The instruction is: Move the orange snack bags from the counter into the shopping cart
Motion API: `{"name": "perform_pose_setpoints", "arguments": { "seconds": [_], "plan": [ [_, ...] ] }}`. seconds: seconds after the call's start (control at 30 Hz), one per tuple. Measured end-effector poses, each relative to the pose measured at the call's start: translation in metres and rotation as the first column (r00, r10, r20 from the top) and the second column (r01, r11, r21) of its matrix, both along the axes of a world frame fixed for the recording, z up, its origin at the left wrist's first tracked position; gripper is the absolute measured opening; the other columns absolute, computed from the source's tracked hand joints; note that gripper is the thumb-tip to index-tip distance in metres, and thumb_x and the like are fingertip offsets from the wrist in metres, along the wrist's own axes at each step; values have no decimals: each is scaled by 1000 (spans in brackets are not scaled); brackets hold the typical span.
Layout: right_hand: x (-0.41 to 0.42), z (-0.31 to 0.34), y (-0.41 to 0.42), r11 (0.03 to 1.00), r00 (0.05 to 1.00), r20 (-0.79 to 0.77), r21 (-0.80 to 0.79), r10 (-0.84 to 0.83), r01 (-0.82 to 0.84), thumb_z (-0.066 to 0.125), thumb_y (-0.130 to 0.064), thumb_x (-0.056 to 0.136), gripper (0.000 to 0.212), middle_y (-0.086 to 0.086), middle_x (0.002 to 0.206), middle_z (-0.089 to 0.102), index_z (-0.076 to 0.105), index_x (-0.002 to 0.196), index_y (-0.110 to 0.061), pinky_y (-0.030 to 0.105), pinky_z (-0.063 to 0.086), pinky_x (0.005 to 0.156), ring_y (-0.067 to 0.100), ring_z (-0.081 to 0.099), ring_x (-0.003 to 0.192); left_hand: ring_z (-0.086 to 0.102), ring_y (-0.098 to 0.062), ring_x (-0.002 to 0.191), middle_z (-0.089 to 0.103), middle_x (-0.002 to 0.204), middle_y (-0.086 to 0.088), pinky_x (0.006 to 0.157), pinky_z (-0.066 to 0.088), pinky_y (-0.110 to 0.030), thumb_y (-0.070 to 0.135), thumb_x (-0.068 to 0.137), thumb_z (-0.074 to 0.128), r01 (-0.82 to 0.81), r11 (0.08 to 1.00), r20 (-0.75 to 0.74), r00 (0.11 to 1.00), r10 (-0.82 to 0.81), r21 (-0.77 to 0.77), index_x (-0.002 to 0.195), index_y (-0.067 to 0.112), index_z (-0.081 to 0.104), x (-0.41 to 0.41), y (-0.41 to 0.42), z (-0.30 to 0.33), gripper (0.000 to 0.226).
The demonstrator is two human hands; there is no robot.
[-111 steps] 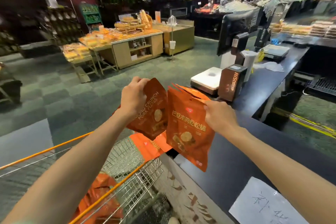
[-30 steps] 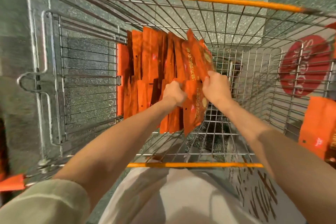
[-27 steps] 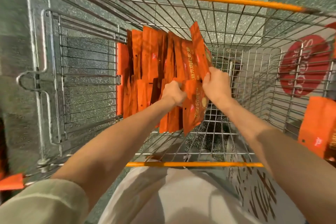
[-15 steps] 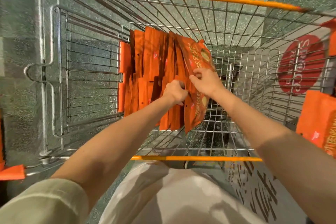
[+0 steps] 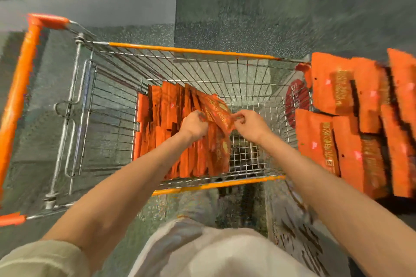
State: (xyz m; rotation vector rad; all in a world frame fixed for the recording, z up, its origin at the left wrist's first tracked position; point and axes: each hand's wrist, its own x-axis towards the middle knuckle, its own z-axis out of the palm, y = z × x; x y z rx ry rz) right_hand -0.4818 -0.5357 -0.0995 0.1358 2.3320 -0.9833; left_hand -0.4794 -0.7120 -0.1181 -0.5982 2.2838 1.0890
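I look down into the wire shopping cart (image 5: 108, 101). Several orange snack bags (image 5: 164, 119) stand on edge in a row against its left half. My left hand (image 5: 193, 125) is curled against the tops of the rightmost bags in that row. My right hand (image 5: 249, 122) pinches the edge of the last bag (image 5: 217, 111), which leans to the right off the row. More orange snack bags (image 5: 351, 119) lie stacked on the dark counter at the right.
The cart's orange handle (image 5: 20, 87) runs down the left edge. A red round sign (image 5: 295, 101) shows through the cart's right wall. The right half of the cart floor is bare wire. Grey tiled floor lies beyond the cart.
Earlier I held two bags over the counter; now both hands are down in the cart. The view has pulled back, showing the counter stack. The last bag tilts further right.
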Motion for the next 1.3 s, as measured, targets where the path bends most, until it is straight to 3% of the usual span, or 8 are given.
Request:
{"name": "perform_pose_setpoints", "arguments": {
  "seconds": [0.13,0.3,0.4,0.53,0.73,0.93,1.1,1.3],
  "plan": [
    [37,51,21,997,985,-164,50,-46,55,51,-12,90,29,-4,72,60,60,118,-9,27,46,60,14,58,64,69,-30,81,69,96,-13,71,59,-43,8,85,51,19,999,-135,991,-15,29,118,12,57,25,15,38,34],
    [102,102,49,994,949,-301,25,-94,107,52,-13,89,32,4,75,69,58,120,-13,39,54,62,24,69,69,66,-21,70,66,103,-13,52,53,-32,3,89,46,144,987,-251,960,-123,65,123,11,52,68,39,85,36],
    [143,124,65,988,930,-335,-15,-152,156,53,-12,89,32,6,76,69,58,121,-14,39,53,58,20,68,66,64,-14,64,65,92,-9,45,48,-26,2,90,48,156,982,-298,947,-117,110,122,10,53,89,58,107,34],
    [195,151,88,971,896,-379,-37,-232,235,52,-14,92,28,0,72,66,58,119,-16,34,49,53,12,59,54,68,-18,73,63,86,-3,58,59,-38,4,90,48,219,962,-347,926,-152,164,119,14,54,112,91,128,31],
    [251,189,131,924,819,-438,-80,-371,375,57,-15,86,30,2,76,70,63,116,-14,40,57,72,15,67,61,65,-18,72,62,97,-8,64,54,-34,5,91,47,339,911,-405,886,-226,235,120,11,53,139,148,159,30],
    [312,213,190,787,650,-488,-142,-583,600,53,-16,89,21,-3,82,70,61,107,-21,39,57,70,14,69,63,65,-20,71,63,87,-7,62,53,-35,5,90,49,536,801,-484,793,-370,267,115,13,56,161,222,185,26],
    [353,215,233,639,512,-450,-195,-732,744,51,-17,92,25,0,95,69,61,115,-20,18,47,50,16,70,66,65,-18,68,65,95,-11,59,51,-33,8,91,49,665,692,-518,712,-474,281,117,12,55,174,283,194,26],
    [363,213,286,537,415,-449,-184,-791,823,50,-15,91,28,-1,92,71,61,117,-19,35,60,66,16,70,67,70,-20,79,66,95,-5,63,58,-37,14,92,50,780,587,-569,589,-573,217,116,19,56,167,355,199,25]
  ]
}}
